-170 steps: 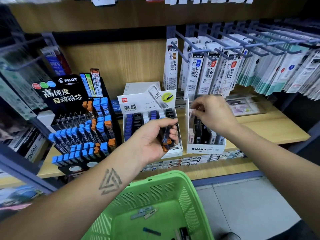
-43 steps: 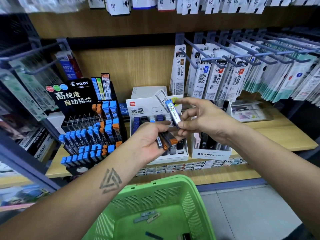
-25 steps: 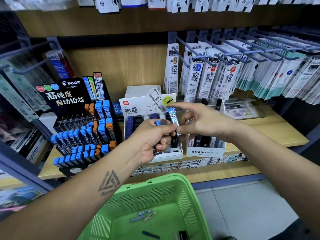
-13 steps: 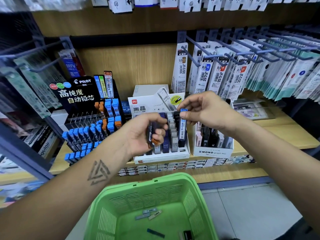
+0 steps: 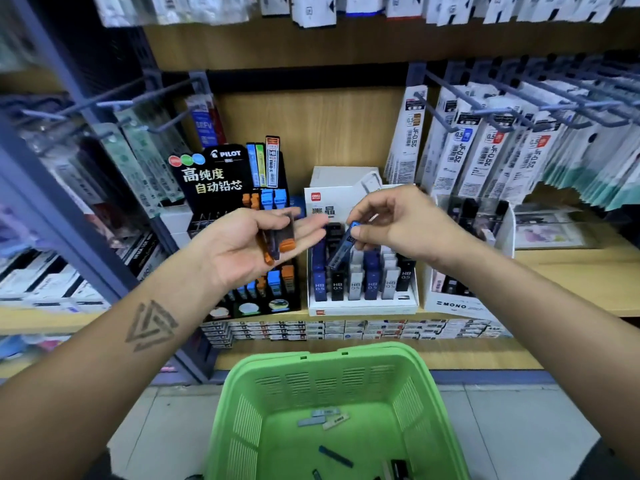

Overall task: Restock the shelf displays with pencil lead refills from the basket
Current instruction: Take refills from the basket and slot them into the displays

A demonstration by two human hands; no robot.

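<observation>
Our left hand (image 5: 242, 247), palm up at centre frame, cradles orange-capped lead refill cases (image 5: 278, 239). Our right hand (image 5: 398, 226) pinches a blue-capped refill (image 5: 344, 247) above the white Deli display box (image 5: 360, 303); green basket (image 5: 325, 362) below.

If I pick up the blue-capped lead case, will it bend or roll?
The blue-capped case, pinched by the right hand, looks like a stiff plastic box, so probably no bending. Its flat sides suggest it would slide rather than roll. It seems light: two fingertips hold it.
</observation>
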